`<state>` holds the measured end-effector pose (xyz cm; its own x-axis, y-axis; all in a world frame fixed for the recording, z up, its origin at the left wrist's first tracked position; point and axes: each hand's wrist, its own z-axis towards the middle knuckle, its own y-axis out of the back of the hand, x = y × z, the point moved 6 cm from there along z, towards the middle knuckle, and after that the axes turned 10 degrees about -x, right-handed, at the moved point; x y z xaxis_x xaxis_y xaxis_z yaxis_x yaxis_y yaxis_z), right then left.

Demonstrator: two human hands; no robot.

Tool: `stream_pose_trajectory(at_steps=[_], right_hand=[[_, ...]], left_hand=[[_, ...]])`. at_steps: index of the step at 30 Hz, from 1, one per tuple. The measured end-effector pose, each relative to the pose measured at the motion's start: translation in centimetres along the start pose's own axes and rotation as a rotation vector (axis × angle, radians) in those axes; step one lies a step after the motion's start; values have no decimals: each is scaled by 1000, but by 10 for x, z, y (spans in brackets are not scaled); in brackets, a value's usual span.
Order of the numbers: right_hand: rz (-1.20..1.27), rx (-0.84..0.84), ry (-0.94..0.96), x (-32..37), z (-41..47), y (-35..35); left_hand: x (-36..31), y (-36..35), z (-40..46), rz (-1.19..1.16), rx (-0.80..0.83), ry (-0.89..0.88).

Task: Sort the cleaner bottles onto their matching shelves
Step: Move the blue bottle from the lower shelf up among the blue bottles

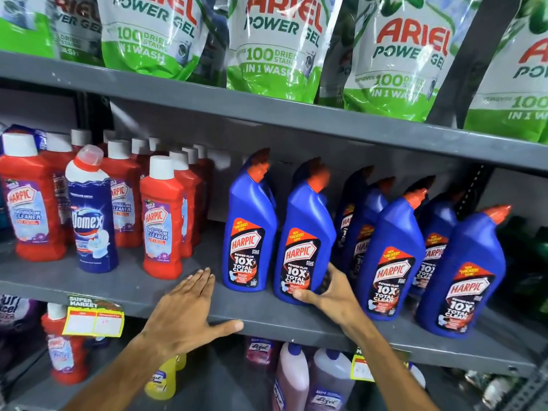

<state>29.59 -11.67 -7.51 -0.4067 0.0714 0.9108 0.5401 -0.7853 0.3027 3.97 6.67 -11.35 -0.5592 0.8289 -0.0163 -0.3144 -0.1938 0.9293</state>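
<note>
On the grey middle shelf (pixel 207 304) stand several blue Harpic bottles with orange caps. My right hand (pixel 329 295) grips the base of the second blue Harpic bottle (pixel 305 229), which stands upright on the shelf. Another blue Harpic bottle (pixel 250 221) stands just left of it. My left hand (pixel 185 310) lies flat on the shelf's front edge with its fingers spread, holding nothing. To the left stand several red Harpic bathroom cleaner bottles (pixel 161 221). A dark blue Domex bottle (pixel 90 215) stands among the red ones.
Green and white Ariel Power Gel pouches (pixel 275 46) fill the shelf above. Below are Lizol bottles (pixel 320 381), a yellow bottle (pixel 161 381) and a red Harpic bottle (pixel 63 348). A yellow price tag (pixel 93 317) hangs on the shelf edge.
</note>
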Motion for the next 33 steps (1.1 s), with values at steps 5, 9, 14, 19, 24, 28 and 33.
stream_pose_trajectory(at_steps=[5, 9, 14, 19, 24, 28, 33], right_hand=[[-5, -22, 6, -2, 0, 1], [-18, -29, 9, -1, -1, 2], [-23, -41, 4, -1, -1, 5], [-23, -51, 3, -3, -1, 6], [-22, -36, -11, 0, -3, 4], [-5, -19, -28, 2, -5, 5], [-57, -80, -10, 9, -13, 9]], left_hand=[[-1, 2, -1, 13, 10, 3], [-2, 4, -1, 6, 6, 7], [-3, 5, -1, -1, 20, 10], [-4, 7, -1, -6, 18, 12], [-4, 8, -2, -10, 27, 17], [-4, 9, -2, -31, 33, 25], [-8, 17, -7, -26, -26, 42]])
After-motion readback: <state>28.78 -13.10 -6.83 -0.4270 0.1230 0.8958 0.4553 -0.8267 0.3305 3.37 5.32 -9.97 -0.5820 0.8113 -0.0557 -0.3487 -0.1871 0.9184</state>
